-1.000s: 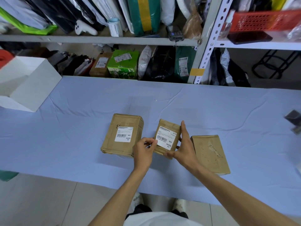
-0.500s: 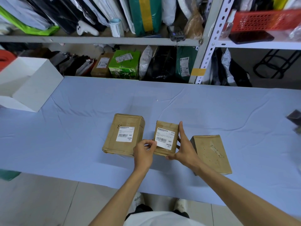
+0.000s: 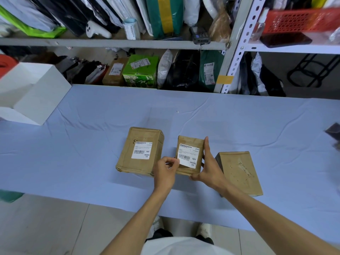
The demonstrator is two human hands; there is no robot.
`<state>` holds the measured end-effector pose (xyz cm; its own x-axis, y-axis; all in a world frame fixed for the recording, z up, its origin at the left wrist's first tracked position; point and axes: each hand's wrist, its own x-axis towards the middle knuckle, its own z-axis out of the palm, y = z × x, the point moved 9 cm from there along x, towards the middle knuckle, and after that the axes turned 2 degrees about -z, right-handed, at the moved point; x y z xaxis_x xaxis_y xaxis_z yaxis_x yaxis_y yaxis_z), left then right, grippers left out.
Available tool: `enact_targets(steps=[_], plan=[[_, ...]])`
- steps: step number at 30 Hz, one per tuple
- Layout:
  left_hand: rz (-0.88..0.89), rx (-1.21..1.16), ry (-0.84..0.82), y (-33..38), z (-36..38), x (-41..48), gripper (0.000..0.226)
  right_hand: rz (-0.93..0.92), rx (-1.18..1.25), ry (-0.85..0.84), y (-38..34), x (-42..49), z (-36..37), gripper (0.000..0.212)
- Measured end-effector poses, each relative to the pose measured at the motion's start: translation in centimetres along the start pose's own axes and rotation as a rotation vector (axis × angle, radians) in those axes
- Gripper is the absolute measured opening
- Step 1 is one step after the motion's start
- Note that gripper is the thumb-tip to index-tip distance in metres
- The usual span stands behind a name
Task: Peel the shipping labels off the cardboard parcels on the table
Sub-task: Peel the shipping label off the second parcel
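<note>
Head view: the left hand [image 3: 165, 170] pinches the near-left corner of the shipping label [image 3: 187, 156] between thumb and curled fingers. The right hand [image 3: 209, 166] braces the middle parcel [image 3: 190, 155], fingers straight along its right side and thumb at the near corner. Compared with a second ago, this parcel is turned squarer to the person, and the left fingertips have shifted from the label's left edge to its corner. The label lies almost wholly flat; whether the corner is lifted cannot be determined. Judgement: the peel is at its start. The left parcel [image 3: 140, 151] on the table [image 3: 92, 144] keeps its label, untouched. The right parcel [image 3: 239, 172] shows bare cardboard with scuffed residue, so one of three appears finished.
</note>
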<state>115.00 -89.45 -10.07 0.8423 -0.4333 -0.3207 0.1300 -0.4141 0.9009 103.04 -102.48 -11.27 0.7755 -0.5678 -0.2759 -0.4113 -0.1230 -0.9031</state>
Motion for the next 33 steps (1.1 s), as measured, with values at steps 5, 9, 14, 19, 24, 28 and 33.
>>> enact_targets(steps=[5, 9, 14, 19, 24, 28, 33], plan=[[-0.011, -0.019, -0.014, -0.07, 0.17, -0.18, 0.009, 0.007, -0.045, -0.016, -0.23, 0.07, 0.0, 0.154], [-0.007, 0.004, -0.031, 0.07, 0.39, -0.33, 0.012, 0.012, -0.059, -0.018, -0.38, 0.11, -0.1, 0.152], [-0.001, -0.034, -0.035, 0.2, 0.45, -0.45, 0.011, 0.022, -0.086, -0.011, -0.69, 0.26, -0.28, 0.149], [0.037, -0.047, -0.035, 0.65, 0.49, -0.75, 0.01, 0.032, -0.14, -0.04, -0.77, 0.52, -0.23, 0.145], [-0.006, -0.024, -0.041, 0.35, 0.63, -0.63, 0.013, 0.048, -0.142, -0.057, -0.35, 0.48, -0.08, 0.146], [-0.04, -0.038, -0.047, 0.12, 0.89, -0.51, 0.015, 0.039, -0.136, -0.049, -0.3, 0.55, -0.21, 0.146], [-0.068, -0.059, -0.045, 0.07, 0.9, -0.37, 0.01, 0.027, -0.152, -0.04, -0.3, 0.68, -0.38, 0.145]])
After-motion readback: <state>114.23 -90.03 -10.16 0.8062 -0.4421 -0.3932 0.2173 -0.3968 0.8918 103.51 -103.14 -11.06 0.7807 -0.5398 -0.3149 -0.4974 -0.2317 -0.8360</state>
